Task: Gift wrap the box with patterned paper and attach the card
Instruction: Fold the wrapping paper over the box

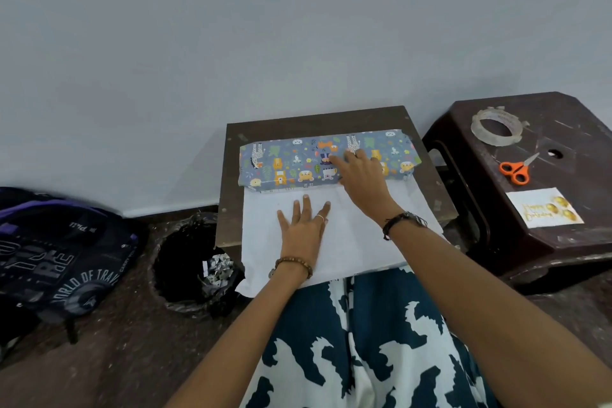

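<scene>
The box lies across the far part of a small dark table (231,156), covered by a fold of blue animal-patterned paper (291,159). The paper's white underside (357,242) spreads toward me and hangs over the table's near edge. My left hand (303,222) rests flat on the white side, fingers spread, holding nothing. My right hand (362,175) presses its fingers on top of the patterned fold over the box. The white card (544,211) with gold "Happy Birthday" lettering and balloons lies on a dark plastic stool (579,142) to the right.
On the stool also lie a clear tape roll (498,126) and orange-handled scissors (516,169). A black-lined waste bin (185,262) with paper scraps stands left of the table. A dark backpack (56,255) lies at far left. A grey wall rises directly behind the table.
</scene>
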Demonstrator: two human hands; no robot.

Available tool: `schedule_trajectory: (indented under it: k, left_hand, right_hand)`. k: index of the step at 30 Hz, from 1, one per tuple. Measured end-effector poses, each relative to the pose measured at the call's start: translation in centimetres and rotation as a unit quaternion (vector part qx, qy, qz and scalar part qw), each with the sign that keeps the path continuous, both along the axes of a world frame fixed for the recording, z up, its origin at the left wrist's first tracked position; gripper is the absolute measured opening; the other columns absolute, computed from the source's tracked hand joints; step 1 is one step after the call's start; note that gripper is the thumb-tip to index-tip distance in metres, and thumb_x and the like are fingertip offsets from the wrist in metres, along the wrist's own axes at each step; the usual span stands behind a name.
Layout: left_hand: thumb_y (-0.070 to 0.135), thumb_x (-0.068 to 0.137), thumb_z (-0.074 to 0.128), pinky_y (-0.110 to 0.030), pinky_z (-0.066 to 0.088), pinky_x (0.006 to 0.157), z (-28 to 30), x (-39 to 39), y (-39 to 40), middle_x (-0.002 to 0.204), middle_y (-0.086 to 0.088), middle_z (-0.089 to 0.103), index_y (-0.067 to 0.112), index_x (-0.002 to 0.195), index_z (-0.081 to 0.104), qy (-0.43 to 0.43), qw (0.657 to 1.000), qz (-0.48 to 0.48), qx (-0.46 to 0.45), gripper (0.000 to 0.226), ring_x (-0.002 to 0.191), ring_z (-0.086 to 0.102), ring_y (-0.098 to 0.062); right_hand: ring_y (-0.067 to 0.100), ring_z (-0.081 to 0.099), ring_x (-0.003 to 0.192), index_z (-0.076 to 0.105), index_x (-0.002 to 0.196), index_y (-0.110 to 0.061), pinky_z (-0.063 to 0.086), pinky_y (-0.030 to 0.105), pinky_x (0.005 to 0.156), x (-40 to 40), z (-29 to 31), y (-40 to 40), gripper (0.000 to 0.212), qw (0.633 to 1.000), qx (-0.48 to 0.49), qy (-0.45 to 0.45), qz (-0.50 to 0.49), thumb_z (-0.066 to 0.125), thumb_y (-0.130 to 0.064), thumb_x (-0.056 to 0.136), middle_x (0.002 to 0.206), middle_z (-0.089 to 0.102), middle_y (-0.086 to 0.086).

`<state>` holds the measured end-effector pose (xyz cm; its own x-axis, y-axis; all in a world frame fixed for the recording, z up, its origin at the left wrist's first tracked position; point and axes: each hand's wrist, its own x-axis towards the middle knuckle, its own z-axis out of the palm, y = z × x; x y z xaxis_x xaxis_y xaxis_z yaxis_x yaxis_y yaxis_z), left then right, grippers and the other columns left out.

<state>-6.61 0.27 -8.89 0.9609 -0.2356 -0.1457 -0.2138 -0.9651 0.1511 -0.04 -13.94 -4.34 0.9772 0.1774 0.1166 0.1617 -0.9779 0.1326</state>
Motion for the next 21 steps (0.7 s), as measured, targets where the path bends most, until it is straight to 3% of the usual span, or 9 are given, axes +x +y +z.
schedule_trajectory:
  k: [5, 14, 18, 21]
  left_hand:
    - [0.030, 0.103, 0.019, -0.056, 0.004, 0.112, 0.2, -0.2, -0.2, 0.157, -0.010, 0.004, 0.035, 0.147, 0.016, 0.023, 1.000, 0.000, 0.010, 0.044, 0.145, 0.005, -0.027]
    - [0.033, 0.102, 0.017, -0.052, 0.002, 0.114, 0.5, -0.3, 0.4, 0.158, -0.007, 0.000, 0.038, 0.147, 0.009, 0.032, 0.999, -0.009, 0.017, 0.046, 0.145, 0.001, -0.024]
    - [0.034, 0.102, 0.021, -0.047, 0.000, 0.115, 0.4, -0.5, 0.6, 0.158, -0.002, 0.003, 0.038, 0.146, 0.016, 0.025, 0.999, 0.004, -0.029, 0.045, 0.145, 0.002, -0.021]
    - [0.031, 0.099, 0.036, -0.042, 0.019, 0.114, 1.1, 0.0, 1.4, 0.151, -0.003, 0.029, 0.028, 0.141, 0.036, 0.000, 0.988, 0.029, -0.151, 0.042, 0.140, 0.025, -0.021]
  right_hand:
    - [0.017, 0.051, 0.090, 0.041, 0.125, -0.021, 0.035, 0.025, 0.055, -0.6, 0.7, 0.2, 0.044, 0.999, -0.033, 0.013, -0.022, 0.059, -0.009, 0.087, 0.100, 0.056, 0.001]
    - [0.021, 0.049, 0.100, 0.036, 0.127, -0.018, 0.038, 0.028, 0.067, -0.6, 1.7, 0.1, 0.048, 0.999, -0.045, 0.016, 0.006, 0.059, -0.006, 0.087, 0.109, 0.053, 0.004]
    - [0.020, 0.050, 0.094, 0.036, 0.129, -0.017, 0.041, 0.026, 0.061, -0.4, 1.3, 0.1, 0.053, 1.000, -0.002, 0.022, 0.003, 0.059, 0.000, 0.085, 0.106, 0.052, 0.005]
    - [0.020, 0.050, 0.092, 0.038, 0.127, -0.018, 0.044, 0.027, 0.059, -0.1, 1.0, 0.1, 0.053, 1.000, 0.014, 0.021, 0.003, 0.059, 0.002, 0.083, 0.102, 0.053, 0.005]
